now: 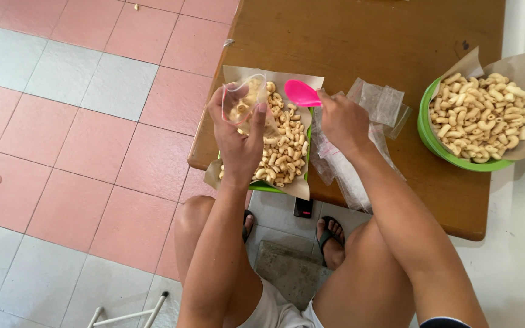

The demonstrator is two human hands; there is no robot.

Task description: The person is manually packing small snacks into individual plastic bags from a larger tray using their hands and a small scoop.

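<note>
Two bare hands reach over a wooden bench (366,36): the left hand (238,136), raised palm-inward, fingers grasping a small clear bag (241,100) above a tray of puffed snacks (284,152), while the right hand (343,121), knuckles up, fingers clenched, grips a pink scoop (302,92) beside it.

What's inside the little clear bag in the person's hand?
The left hand holds the small clear bag open. A few pale curled snack pieces lie at its bottom. The thumb and fingers cover the bag's lower part, so how many pieces are in there cannot be seen.
</note>
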